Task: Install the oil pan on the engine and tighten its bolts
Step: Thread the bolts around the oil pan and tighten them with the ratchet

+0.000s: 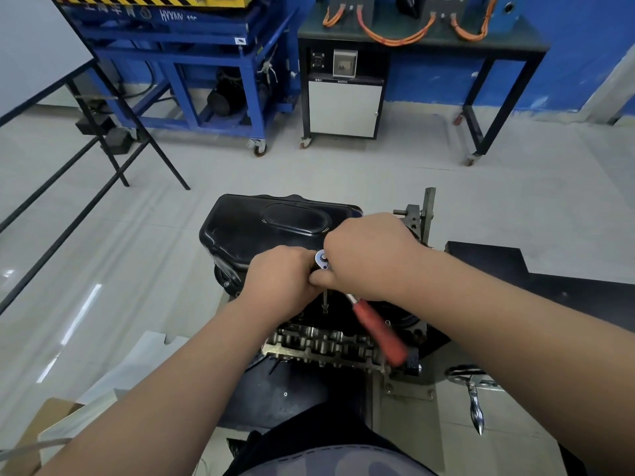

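A glossy black oil pan (268,225) sits on top of the engine (323,345), which is mounted on a stand in the middle of the view. A ratchet wrench with a red handle (378,329) stands over the pan's near edge, its chrome head (323,260) between my two hands and its extension bar (325,302) pointing down at the flange. My left hand (280,280) is curled around the wrench just left of the head. My right hand (372,257) grips the wrench at the head from the right, thumb under it.
The engine stand's crank handle (476,403) hangs at the lower right. A blue lift cart (206,63) and a black bench with orange cables (422,39) stand at the back. A black-framed table (103,132) is on the left, and cardboard (51,427) lies at the lower left.
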Action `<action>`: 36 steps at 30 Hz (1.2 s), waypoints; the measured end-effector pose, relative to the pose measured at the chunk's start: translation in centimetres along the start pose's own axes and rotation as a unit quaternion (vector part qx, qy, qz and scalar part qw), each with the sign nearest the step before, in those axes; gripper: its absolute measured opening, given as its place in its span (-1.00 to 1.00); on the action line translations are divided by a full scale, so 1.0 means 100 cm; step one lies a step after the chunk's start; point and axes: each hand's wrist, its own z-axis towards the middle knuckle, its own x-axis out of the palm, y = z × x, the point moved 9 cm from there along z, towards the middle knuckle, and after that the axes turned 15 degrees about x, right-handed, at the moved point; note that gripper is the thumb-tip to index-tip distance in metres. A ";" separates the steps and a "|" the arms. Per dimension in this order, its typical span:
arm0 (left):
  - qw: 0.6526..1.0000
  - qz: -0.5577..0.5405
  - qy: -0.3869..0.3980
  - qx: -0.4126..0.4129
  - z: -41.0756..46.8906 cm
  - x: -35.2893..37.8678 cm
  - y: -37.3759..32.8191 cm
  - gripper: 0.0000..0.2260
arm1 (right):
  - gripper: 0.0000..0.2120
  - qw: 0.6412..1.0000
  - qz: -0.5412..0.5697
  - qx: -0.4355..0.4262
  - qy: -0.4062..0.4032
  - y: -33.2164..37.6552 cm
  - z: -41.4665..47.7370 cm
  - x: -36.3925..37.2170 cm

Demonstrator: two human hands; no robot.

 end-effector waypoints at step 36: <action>0.991 -0.042 0.009 0.126 0.013 -0.001 -0.005 -0.77 | -0.66 0.995 -0.064 0.080 0.020 0.002 -0.003 -0.005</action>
